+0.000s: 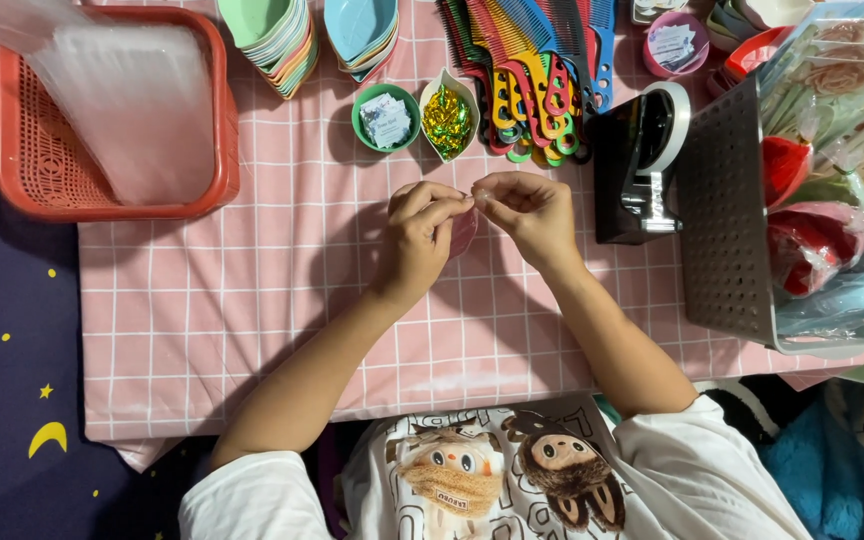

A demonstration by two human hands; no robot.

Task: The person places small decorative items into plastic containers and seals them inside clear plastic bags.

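My left hand (420,232) and my right hand (530,212) meet over the pink checked tablecloth (252,300). Together their fingertips pinch a small clear piece, maybe tape or film (479,198). A pinkish translucent thing (464,232) shows below and between the hands; I cannot tell what it is. Just right of my right hand stands a black tape dispenser (637,165).
A red basket (42,160) holds clear plastic bags at the far left. At the back are stacked leaf-shaped dishes (277,35), a green cup of cards (385,118), a dish of gold foil bits (448,122) and coloured combs (537,75). A grey perforated bin (727,220) of wrapped items stands right.
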